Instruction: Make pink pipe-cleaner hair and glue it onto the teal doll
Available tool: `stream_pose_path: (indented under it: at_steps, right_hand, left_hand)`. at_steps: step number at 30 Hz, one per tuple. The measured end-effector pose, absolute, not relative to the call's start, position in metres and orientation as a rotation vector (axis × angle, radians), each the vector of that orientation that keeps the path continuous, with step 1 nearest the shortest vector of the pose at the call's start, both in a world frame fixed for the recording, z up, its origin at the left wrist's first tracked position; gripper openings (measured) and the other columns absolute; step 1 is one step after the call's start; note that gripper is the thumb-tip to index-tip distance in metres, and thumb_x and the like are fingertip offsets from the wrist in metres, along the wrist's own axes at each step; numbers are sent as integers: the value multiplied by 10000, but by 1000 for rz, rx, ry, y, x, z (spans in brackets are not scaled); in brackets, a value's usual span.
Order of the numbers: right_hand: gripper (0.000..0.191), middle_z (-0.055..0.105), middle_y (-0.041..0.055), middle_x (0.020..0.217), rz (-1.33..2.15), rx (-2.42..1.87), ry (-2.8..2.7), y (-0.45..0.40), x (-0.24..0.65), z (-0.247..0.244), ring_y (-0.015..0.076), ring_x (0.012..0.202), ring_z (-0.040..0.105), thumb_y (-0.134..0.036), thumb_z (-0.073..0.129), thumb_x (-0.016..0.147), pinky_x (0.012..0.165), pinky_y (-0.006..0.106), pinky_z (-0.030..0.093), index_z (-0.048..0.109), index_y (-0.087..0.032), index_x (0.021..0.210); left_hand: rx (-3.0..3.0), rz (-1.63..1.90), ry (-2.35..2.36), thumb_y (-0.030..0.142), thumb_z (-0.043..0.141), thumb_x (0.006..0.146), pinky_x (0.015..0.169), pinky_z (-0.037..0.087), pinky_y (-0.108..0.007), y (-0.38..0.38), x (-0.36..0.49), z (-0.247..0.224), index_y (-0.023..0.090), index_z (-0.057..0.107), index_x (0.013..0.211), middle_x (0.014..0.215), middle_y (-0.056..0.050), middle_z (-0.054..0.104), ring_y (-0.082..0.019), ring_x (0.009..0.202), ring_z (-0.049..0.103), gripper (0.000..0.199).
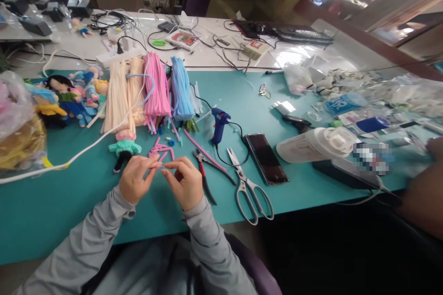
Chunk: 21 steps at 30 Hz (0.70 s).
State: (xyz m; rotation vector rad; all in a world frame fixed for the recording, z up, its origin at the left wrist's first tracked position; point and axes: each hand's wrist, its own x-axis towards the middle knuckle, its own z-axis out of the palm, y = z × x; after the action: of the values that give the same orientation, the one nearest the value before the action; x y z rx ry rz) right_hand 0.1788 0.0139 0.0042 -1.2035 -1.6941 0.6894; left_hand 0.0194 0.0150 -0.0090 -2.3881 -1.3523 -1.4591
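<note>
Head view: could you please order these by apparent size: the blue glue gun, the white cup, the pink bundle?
1. white cup
2. pink bundle
3. blue glue gun

Their distances from the camera differ, so real sizes may differ.

Loose grey long-sleeved fabric top [145, 262], comfy-looking kit
Wrinkled grey cloth sleeves [92, 230] run right down to the wrists, bunching into folds along the forearms and narrowing at the plain cuffs [128, 210], while the left hand [136, 179] and right hand [187, 185] are both bare
</note>
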Motion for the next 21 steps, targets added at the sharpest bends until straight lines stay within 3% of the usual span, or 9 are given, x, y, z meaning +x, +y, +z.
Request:
stream_pose_path:
  at_steps: [21]
  right_hand:
    - [205,484,-25,620,690,-1338,-1599,9,218,17,114,545,467,-230,485,889,522,239,401,484,-215,684]
  left_hand:
    - [-2396,-1491,-1346,110,575,900,705,536,-298,18,20,-7,214,529,1259,775,-4,766,-172,701,693,377]
